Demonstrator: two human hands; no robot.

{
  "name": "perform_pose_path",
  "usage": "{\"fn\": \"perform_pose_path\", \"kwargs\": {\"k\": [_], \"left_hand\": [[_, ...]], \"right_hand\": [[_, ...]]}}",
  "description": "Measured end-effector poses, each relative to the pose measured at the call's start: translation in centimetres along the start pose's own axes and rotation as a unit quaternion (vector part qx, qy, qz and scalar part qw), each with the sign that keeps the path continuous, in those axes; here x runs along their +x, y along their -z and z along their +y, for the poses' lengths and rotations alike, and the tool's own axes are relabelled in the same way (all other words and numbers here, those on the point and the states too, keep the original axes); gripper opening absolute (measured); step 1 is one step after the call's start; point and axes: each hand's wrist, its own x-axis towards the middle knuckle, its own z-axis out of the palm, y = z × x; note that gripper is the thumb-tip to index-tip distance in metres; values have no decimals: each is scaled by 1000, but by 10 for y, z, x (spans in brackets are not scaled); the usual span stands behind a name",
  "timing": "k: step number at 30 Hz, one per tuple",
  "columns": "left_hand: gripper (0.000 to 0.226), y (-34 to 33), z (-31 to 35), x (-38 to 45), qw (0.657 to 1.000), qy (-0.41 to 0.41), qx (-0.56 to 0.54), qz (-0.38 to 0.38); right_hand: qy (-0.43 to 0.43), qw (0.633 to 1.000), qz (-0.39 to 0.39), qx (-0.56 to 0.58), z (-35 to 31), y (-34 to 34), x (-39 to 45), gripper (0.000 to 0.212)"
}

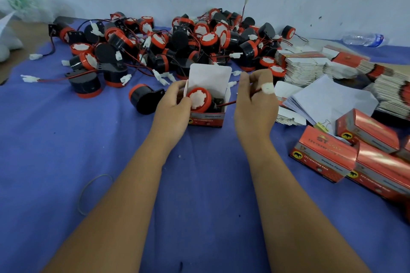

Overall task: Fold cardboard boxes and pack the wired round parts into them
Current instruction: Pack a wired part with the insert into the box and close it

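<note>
Left hand: the left hand (172, 109) sits at frame centre, its fingers curled round the left wall of the open box (207, 104), thumb against the red rim of the round part (198, 100).
Right hand: the right hand (255, 104), just right of the box, pinches the part's red wire (235, 101) between thumb and fingers; the white connector (267, 88) lies against the back of its fingers.
Round part: it sits tilted inside the box, white face towards the camera, the wire running out over the right wall to the right hand.
Open box: it stands on the blue surface (55, 139), white lid flap up at the back, red printed front facing the camera.
Loose parts: a heap of red-and-black parts (177, 44) with tangled wires spreads across the upper middle, right behind the box; one single part (143, 98) lies just left of the left hand.
Flat boxes: stacks of unfolded cartons (310, 64) fill the right middle.
Packed boxes: closed red boxes (346, 150) lie at lower right.
Other: a rubber band (93, 193) at lower left; a water bottle (363, 39) at upper right by the wall.
</note>
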Motion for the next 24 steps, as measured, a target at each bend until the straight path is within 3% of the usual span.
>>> {"fn": "perform_pose_path", "kwargs": {"k": [3,6,11,14,17,19,24], "left_hand": [[30,-1,1,-2,1000,3,-29,6],[31,-2,1,-4,999,4,-52,0],[18,-4,-2,-4,999,2,-39,-3],[31,-6,-5,-2,1000,-3,14,-6],[29,-7,-5,-2,999,-4,32,0],[26,-7,-4,-1,999,0,33,7],[25,-8,-5,0,999,2,32,8]], "right_hand": [[84,995,-4,-50,-4,-2,1,15],[134,984,-4,-121,-8,-5,-1,31],[108,978,-114,-136,-7,-11,-13,49],[85,981,-152,-89,-7,-12,-15,61],[98,993,-66,-20,-9,-3,-11,38],[44,998,-25,40,-13,2,-7,16],[-47,989,-34,136,-27,7,3,26]]}}
